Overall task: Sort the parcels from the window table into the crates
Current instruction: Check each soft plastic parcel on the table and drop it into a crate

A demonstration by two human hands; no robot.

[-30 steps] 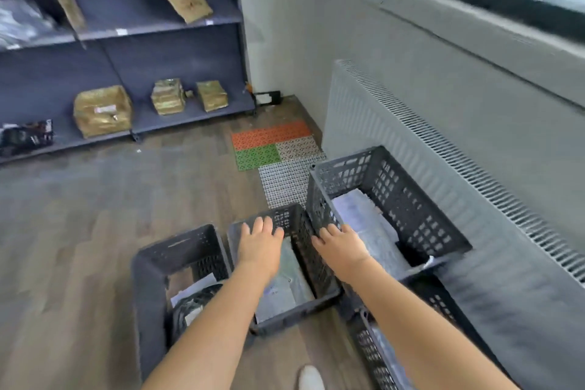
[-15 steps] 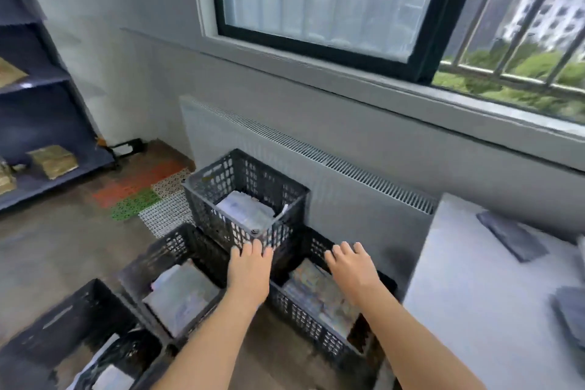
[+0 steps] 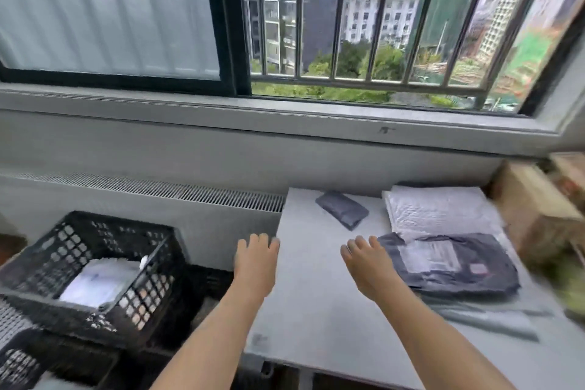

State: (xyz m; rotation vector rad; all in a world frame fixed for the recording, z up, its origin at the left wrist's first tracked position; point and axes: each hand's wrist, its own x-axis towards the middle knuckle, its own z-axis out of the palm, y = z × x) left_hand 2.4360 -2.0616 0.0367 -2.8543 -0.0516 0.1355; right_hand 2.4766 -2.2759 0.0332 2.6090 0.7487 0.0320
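Observation:
The grey window table point(image 3: 310, 310) carries a small dark grey parcel point(image 3: 342, 209) at its back, a white padded parcel point(image 3: 440, 210) to the right and a large dark parcel with a label point(image 3: 449, 263) in front of that. My left hand point(image 3: 256, 258) hovers empty over the table's left edge, fingers straight. My right hand point(image 3: 367, 263) is stretched out flat just left of the large dark parcel, holding nothing. A black crate point(image 3: 95, 272) at the left holds white parcels point(image 3: 98, 282).
More dark crates point(image 3: 19, 361) sit at the lower left. A radiator point(image 3: 158, 193) runs along the wall under the barred window point(image 3: 364, 25). Cardboard boxes point(image 3: 538, 209) stand at the table's right end.
The view has swung right from the floor crates to the window table. Both hands have left the crate rims and now reach over the table, still empty.

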